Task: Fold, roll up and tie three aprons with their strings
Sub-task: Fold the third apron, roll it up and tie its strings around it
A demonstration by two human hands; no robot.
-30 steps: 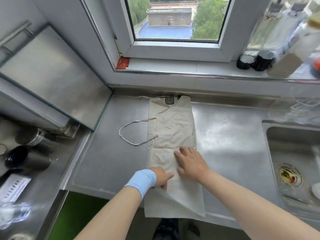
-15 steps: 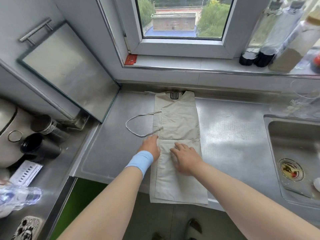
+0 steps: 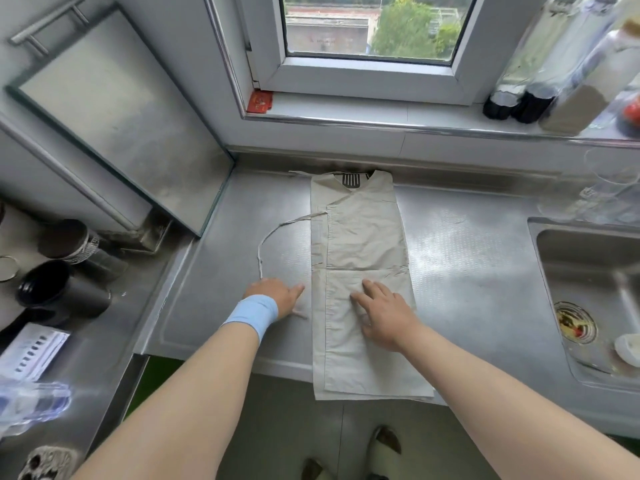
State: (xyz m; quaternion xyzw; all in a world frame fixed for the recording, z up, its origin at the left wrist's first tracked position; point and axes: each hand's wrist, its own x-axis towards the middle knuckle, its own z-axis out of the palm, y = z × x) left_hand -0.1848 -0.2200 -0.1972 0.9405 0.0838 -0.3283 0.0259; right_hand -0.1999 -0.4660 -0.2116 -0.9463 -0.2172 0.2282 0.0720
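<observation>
A beige apron point(image 3: 363, 244) lies folded into a long narrow strip on the steel counter point(image 3: 467, 265), its near end hanging over the front edge. One string point(image 3: 273, 237) loops out on the counter to its left. My right hand point(image 3: 384, 313) lies flat on the cloth with fingers spread. My left hand point(image 3: 277, 296), with a blue wristband, rests on the counter just left of the apron's edge, fingers pointing at the cloth, at the near end of the string loop. Whether it touches the string I cannot tell.
A sink point(image 3: 595, 299) sits at the right. Black cups point(image 3: 59, 292) and a plastic bottle point(image 3: 31, 403) stand on the lower surface at the left. A steel cabinet door point(image 3: 114, 109) slants at the back left. Bottles point(image 3: 540, 77) line the window sill.
My left hand slid from the apron's lower left part up and off its left edge onto the counter. My right hand stays flat on the cloth. The lifted fold now lies flat.
</observation>
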